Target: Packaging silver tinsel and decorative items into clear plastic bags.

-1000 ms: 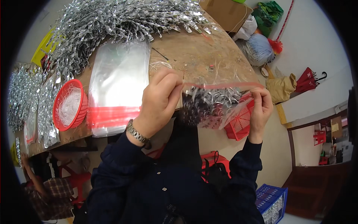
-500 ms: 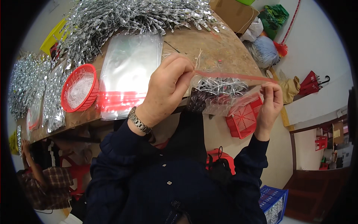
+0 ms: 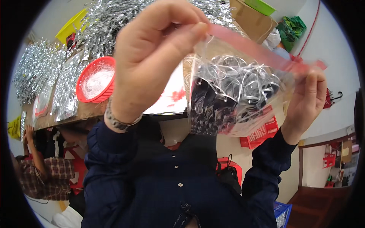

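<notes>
A clear plastic bag (image 3: 232,102) with a red strip (image 3: 249,47) along its top hangs in front of me. Curly silver strands fill its upper part, and dark, shiny pieces of a kind I cannot make out lie below. My left hand (image 3: 146,62), with a metal watch on the wrist, pinches the strip's left end. At the other end, my right hand (image 3: 307,100) grips the bag's top corner, so the strip is stretched between both hands. Partly behind my left hand lies a stack of flat clear bags (image 3: 167,100) with red strips.
Left of the stack, a red basket (image 3: 108,89) of thin white strands stands on the table (image 3: 85,110). Heaps of silver tinsel (image 3: 108,28) cover the far and left sides. Below the held bag is another red basket (image 3: 247,142). Another person (image 3: 47,169) sits at the left.
Both hands have lifted the bag up and closer to me, and my right hand has moved outward. More of the bag's contents now shows.
</notes>
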Tool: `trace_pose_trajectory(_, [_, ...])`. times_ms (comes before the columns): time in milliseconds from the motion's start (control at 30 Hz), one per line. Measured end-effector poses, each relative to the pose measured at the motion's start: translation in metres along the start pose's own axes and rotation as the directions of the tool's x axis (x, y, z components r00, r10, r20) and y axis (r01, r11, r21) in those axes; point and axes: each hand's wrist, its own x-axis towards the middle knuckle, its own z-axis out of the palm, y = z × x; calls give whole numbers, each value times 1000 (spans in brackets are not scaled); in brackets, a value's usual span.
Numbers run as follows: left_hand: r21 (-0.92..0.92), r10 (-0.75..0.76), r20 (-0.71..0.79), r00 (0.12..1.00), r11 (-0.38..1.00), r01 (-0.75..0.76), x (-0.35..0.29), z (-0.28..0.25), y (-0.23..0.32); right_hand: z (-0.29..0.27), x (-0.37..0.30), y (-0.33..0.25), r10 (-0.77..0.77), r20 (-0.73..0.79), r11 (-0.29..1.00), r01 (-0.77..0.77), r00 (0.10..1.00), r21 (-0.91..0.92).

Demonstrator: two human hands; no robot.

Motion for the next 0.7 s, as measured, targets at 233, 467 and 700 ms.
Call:
trace_pose_trajectory(233, [301, 78, -12, 997, 951, -70, -13, -28, 13, 15, 15, 19, 52, 35, 974, -58, 998, 217])
trace_pose_trajectory(467, [302, 42, -25, 999, 953, -32, -19, -38, 13, 41, 18, 12, 18, 67, 999, -21, 998, 39])
trace_pose_trajectory(700, [-34, -80, -121, 989, 997, 76, -10, -50, 24, 47, 36, 6, 14, 68, 990, -23, 998, 137])
